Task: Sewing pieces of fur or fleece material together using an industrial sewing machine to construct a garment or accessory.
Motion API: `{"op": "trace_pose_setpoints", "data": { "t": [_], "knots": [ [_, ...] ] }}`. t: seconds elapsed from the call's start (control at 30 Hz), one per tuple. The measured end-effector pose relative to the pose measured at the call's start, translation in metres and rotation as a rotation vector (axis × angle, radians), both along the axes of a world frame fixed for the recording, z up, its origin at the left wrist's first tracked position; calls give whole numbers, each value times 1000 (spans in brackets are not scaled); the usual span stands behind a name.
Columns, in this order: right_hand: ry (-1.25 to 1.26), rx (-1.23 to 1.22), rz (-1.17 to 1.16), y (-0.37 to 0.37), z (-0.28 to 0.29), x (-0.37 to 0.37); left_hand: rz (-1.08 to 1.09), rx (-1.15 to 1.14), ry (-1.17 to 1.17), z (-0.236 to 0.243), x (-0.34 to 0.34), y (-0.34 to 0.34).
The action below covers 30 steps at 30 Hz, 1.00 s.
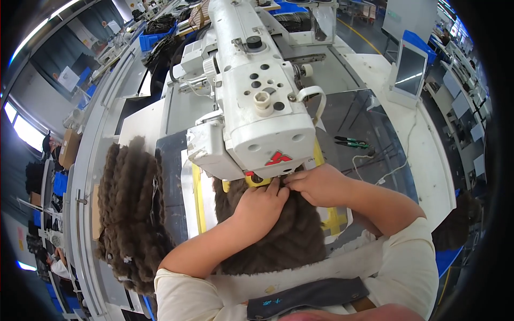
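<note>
A white industrial sewing machine stands over a piece of brown fur fabric, which lies on a white template with yellow tape. My left hand presses on the fur just below the machine head, fingers closed on it near the yellow foot piece. My right hand is beside it, fingertips bunched on the fur at the right of the head. The needle area is mostly hidden.
A pile of brown fur pieces lies to the left. A green-handled hand tool and a cord rest on the dark plate. A screen stands at back right, a blue crate at back left. Another person sits at far left.
</note>
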State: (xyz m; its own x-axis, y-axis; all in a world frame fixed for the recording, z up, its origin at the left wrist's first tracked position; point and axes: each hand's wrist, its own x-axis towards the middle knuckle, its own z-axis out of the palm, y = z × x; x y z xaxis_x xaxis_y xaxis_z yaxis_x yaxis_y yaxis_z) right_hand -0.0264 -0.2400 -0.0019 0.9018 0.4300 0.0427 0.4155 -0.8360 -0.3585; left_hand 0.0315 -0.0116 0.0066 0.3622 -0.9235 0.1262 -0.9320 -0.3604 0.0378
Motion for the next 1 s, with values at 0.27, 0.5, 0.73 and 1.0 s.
{"op": "trace_pose_setpoints", "data": {
  "t": [0.27,0.5,0.73,1.0],
  "knots": [
    [-2,52,54,3,1,-8,-46,134,79,17,-10,2],
    [-45,33,48,-1,0,-9,-111,75,107,12,-9,0],
    [-40,49,63,3,0,-10,-77,87,109,12,-10,3],
    [-42,16,65,6,-1,-8,-94,91,73,14,-7,4]
  ]
}}
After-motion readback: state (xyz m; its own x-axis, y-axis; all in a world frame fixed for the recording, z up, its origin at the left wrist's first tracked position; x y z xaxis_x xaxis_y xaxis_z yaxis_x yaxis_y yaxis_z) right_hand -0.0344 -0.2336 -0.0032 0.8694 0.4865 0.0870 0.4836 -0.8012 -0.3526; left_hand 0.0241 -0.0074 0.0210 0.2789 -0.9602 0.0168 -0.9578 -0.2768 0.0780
